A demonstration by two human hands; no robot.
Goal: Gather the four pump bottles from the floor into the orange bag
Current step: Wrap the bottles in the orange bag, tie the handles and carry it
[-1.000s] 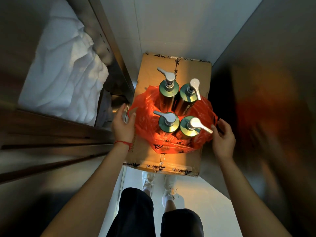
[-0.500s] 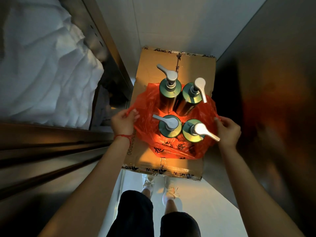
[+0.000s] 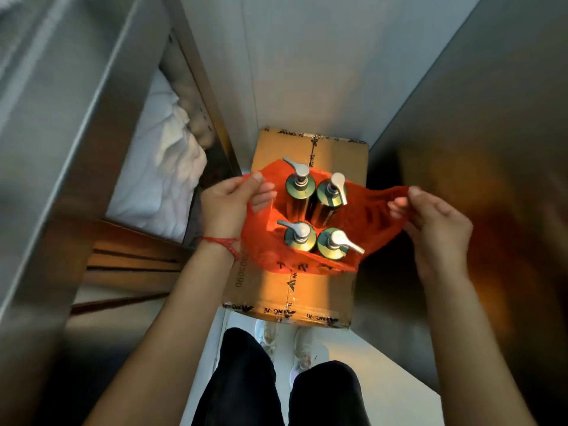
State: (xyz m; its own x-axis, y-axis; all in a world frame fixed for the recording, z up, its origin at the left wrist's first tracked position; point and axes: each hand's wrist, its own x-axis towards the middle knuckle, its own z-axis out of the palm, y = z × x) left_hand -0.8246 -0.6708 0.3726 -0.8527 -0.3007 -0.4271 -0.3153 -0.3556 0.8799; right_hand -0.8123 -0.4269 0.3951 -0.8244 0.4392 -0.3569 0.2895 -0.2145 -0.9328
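Several green pump bottles with silver pump heads stand upright inside the orange bag [image 3: 373, 222], which rests on a cardboard box [image 3: 270, 287]. The back pair are one bottle [image 3: 300, 184] and its neighbour [image 3: 331, 192]; the front pair are another [image 3: 299, 238] and the last [image 3: 333, 245]. My left hand [image 3: 229, 207] pinches the bag's left edge and holds it raised. My right hand [image 3: 436, 226] pinches the bag's right edge, stretched out wide and lifted.
The taped cardboard box fills a narrow gap between a metal shelf unit [image 3: 92, 149] on the left, with white cloth [image 3: 163, 167] in it, and a shiny metal panel [image 3: 491, 179] on the right. My legs and white shoes [image 3: 302, 348] stand on the pale floor below.
Both hands have lifted the bag's edges up and apart, the right one pulling far out to the right. The bottles have stayed in place.
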